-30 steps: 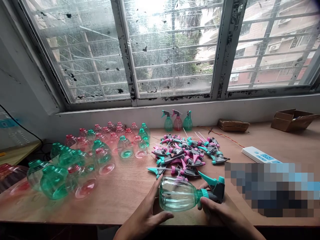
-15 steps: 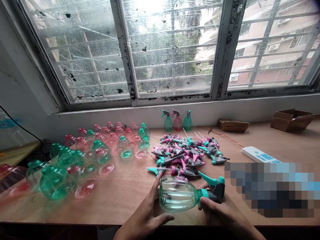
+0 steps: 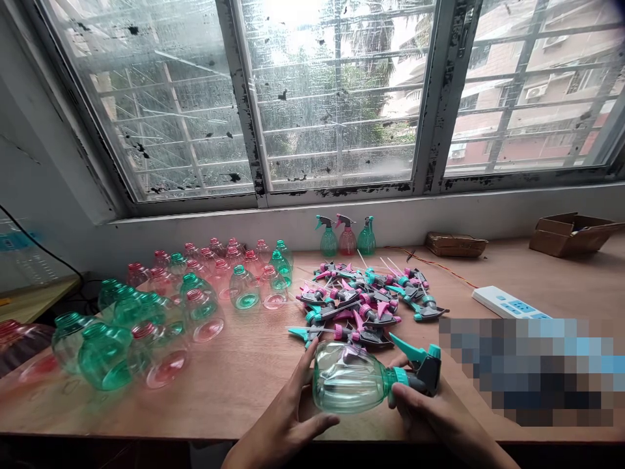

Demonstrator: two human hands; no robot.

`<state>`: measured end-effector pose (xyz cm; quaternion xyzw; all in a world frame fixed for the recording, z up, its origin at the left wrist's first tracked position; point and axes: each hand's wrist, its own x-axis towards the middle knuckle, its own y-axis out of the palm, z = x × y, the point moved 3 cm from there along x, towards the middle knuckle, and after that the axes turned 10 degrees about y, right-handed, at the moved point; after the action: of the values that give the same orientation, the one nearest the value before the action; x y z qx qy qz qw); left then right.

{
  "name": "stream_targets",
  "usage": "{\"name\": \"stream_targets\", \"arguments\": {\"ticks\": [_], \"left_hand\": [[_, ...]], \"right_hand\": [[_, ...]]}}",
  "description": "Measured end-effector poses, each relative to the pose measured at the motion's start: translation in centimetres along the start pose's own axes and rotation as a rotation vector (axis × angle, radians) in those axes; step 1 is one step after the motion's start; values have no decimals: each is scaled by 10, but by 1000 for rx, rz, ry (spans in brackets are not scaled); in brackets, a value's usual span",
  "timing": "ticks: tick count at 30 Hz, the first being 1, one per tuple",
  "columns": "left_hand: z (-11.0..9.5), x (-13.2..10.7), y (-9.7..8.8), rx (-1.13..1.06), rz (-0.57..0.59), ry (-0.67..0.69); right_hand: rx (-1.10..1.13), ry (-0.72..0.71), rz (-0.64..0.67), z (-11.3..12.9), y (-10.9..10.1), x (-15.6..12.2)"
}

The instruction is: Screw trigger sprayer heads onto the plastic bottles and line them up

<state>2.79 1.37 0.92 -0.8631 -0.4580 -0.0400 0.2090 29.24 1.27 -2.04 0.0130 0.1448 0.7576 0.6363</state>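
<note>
Low over the table (image 3: pixel 234 397), from my remote seat, I see the right hand (image 3: pixel 422 407) gripping a green spray bottle (image 3: pixel 349 385) at its collar, the left hand (image 3: pixel 295 407) loosely spread around its base. Its long axis runs crosswise, sprayer head (image 3: pixel 430 372) rightward. Open-necked bottles (image 3: pixel 105 361) stand left; beyond, a cardboard box (image 3: pixel 551 240) gapes, contents unclear.

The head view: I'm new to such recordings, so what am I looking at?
There is no machine: it is a person, and the only camera is worn on their head, looking forward and down. The bare right hand grips a green spray bottle, tipped sideways, around its neck; the left hand is spread beside its base. On the table, headless red and green bottles stand to the left, loose spray heads lie piled in the middle, and three fitted bottles stand by the wall.
</note>
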Motion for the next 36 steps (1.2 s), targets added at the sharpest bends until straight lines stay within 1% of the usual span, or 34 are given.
{"name": "stream_targets", "arguments": {"ticks": [5, 10, 15, 22, 29, 36], "left_hand": [[0, -1, 1, 18, 8, 9], [-5, 1, 0, -14, 22, -3], [-4, 1, -1, 59, 6, -22], [-5, 1, 0, 74, -4, -13], [-3, 1, -2, 96, 17, -27], [-5, 3, -2, 139, 34, 0]], "right_hand": [[-8, 2, -13, -1, 0, 0], [7, 2, 12, -2, -1, 1], [6, -10, 4, 0, 0, 0], [0, 1, 22, 5, 4, -1], [-6, -12, -6, 2, 1, 0], [-6, 3, 16, 1, 2, 0]]}}
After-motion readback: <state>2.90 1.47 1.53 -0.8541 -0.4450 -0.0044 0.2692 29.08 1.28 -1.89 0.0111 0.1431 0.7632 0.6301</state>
